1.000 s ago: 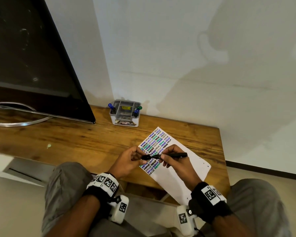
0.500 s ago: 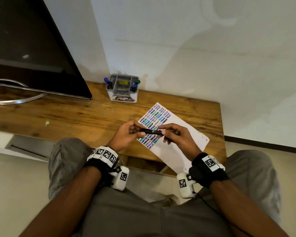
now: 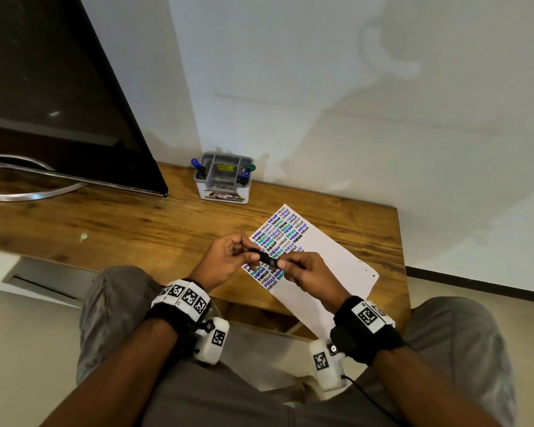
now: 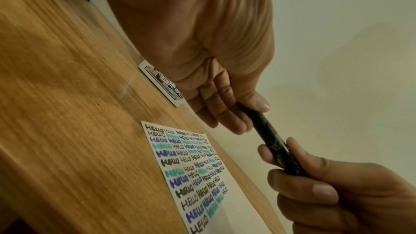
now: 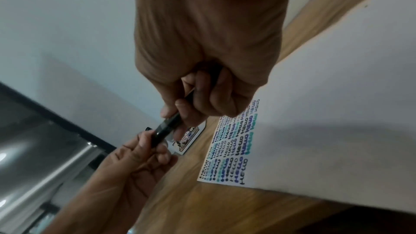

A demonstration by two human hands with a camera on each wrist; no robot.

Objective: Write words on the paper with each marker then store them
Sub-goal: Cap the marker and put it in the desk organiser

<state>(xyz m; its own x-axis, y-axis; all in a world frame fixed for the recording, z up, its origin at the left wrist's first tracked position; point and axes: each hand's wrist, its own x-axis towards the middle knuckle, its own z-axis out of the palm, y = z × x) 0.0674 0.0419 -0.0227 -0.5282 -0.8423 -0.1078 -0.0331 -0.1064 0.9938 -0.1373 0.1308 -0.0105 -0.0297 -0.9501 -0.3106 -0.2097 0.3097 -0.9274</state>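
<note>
A black marker [image 3: 265, 258] [image 4: 268, 131] [image 5: 167, 126] is held level, a little above the paper, between both hands. My left hand [image 3: 248, 251] [image 4: 247, 115] pinches its left end with thumb and fingers. My right hand [image 3: 285, 261] [image 5: 175, 111] is curled around the rest of the barrel, which lies mostly hidden in the fist. The white paper [image 3: 330, 266] [image 4: 193, 166] lies slanted on the wooden desk [image 3: 136, 229]. Its far half is filled with rows of "HELLO" in black, blue and teal. Whether the cap is seated cannot be told.
A grey compartment organizer [image 3: 224, 180] stands at the back by the wall, with blue and green markers upright in its corner slots. A large dark monitor [image 3: 59, 103] on a curved metal stand fills the left of the desk. My knees are at the desk's front edge.
My hands have drawn closer together along the marker. The right end that stuck out past my right hand is now hidden inside it. The head view has tilted down.
</note>
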